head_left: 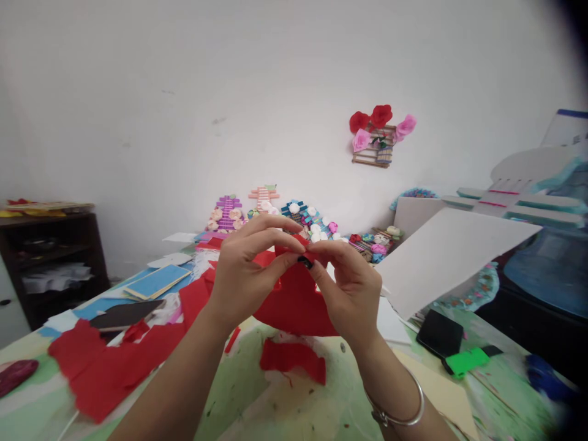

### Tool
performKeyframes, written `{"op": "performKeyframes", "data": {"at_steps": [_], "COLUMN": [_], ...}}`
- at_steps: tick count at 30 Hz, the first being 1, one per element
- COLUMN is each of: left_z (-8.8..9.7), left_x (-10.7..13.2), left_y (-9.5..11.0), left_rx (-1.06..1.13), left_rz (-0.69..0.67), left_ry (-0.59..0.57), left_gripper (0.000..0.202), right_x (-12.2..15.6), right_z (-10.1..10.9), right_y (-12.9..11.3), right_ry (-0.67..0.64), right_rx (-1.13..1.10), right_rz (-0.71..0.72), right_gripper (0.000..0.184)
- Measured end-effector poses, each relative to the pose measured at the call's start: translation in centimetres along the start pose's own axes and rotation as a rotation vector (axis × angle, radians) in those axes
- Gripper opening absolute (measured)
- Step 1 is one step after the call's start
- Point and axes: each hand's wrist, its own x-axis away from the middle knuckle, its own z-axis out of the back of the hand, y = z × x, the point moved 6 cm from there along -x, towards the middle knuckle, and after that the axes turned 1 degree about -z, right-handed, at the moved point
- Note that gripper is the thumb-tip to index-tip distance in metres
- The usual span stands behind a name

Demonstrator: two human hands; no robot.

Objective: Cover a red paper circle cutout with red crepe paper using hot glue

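My left hand [245,266] and my right hand [353,291] meet in front of me, raised above the table. Thumbs and fingers of both pinch the upper part of a red sheet [296,309], whether cloth or paper I cannot tell. It hangs below the fingertips, and small light gaps show through it. A small glossy black piece [304,262] sits between the two thumbs; its kind is unclear. My fingers partly hide the sheet's top. Below lies a loose red scrap [294,361] on the green tabletop [257,410].
Larger red pieces [119,361] and blue cards [158,282] lie to the left. On the right are a tilted white board [450,257], a black box [440,334] and a bright green tool [467,361]. Colourful stick crafts [227,211] line the wall.
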Motion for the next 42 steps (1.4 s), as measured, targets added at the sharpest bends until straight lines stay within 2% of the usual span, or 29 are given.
{"op": "performKeyframes", "data": {"at_steps": [5, 11, 14, 18, 23, 36, 42], "left_z": [0.1, 0.2, 0.4, 0.4, 0.2, -0.2, -0.6], "left_x": [0.2, 0.3, 0.4, 0.4, 0.7, 0.6, 0.5], "left_y": [-0.5, -2.0, -2.4, -2.3, -2.5, -2.9, -3.1], "left_rx": [0.083, 0.223, 0.149, -0.029, -0.025, 0.184, 0.326], "left_rz": [0.084, 0.193, 0.209, 0.161, 0.232, 0.283, 0.314], "left_ry": [0.052, 0.081, 0.113, 0.108, 0.146, 0.142, 0.084], "left_gripper": [0.015, 0.031, 0.026, 0.015, 0.011, 0.013, 0.013], "right_x": [-0.1, -0.2, -0.3, -0.5, -0.7, -0.8, -0.6], "right_z": [0.3, 0.9, 1.2, 1.6, 1.7, 1.7, 1.7], "right_y": [0.0, 0.4, 0.5, 0.6, 0.9, 0.8, 0.7], "right_ry": [0.047, 0.096, 0.121, 0.156, 0.162, 0.155, 0.157], "right_rx": [0.005, 0.024, 0.041, 0.044, 0.006, -0.003, -0.027], "right_rz": [0.002, -0.053, -0.06, -0.057, -0.076, -0.086, -0.094], "right_gripper": [0.022, 0.02, 0.019, 0.016, 0.016, 0.015, 0.013]}}
